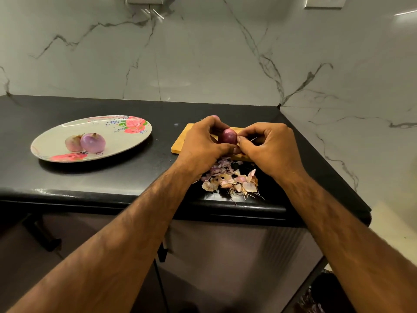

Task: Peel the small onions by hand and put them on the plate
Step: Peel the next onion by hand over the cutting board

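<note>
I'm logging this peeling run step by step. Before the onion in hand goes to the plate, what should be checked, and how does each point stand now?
1. Grip: left hand holds the onion with curled fingers. Ok.
2. Skin off: right hand pinches at the onion's side and its far side is hidden. Cannot tell.
3. Room on the plate: two onions sit left of middle, with bare plate beside them. Ok.
4. Path to the plate: nothing stands on the counter between. Ok.
5. Peels: piled at the counter's front edge, so they may fall. Not ok.
</note>
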